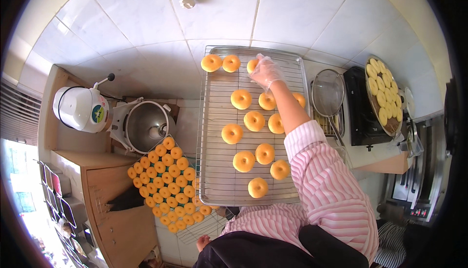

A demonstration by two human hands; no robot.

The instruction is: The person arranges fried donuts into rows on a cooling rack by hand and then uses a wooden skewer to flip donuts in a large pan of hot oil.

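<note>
My right hand [266, 72], in a clear plastic glove, reaches to the far edge of a wire rack [217, 170] set on a metal tray. Its fingers are closed on a golden doughnut [252, 66], partly hidden by the glove. Two more doughnuts, the nearer one [231, 63] to its left, lie in the same far row. Several others, such as a doughnut [241, 99] below the hand, are spread over the rack; my forearm covers part of some. Low down beside my dark apron, my left hand [203, 242] shows only in part, and its grip is unclear.
Left of the rack, another rack [168, 185] is packed with doughnuts, near a white mixer [80, 109] and its metal bowl [148, 126]. To the right are a strainer [328, 92], a black stove [358, 107] and a round pan [375, 105] of pale doughnuts. A tiled wall stands behind.
</note>
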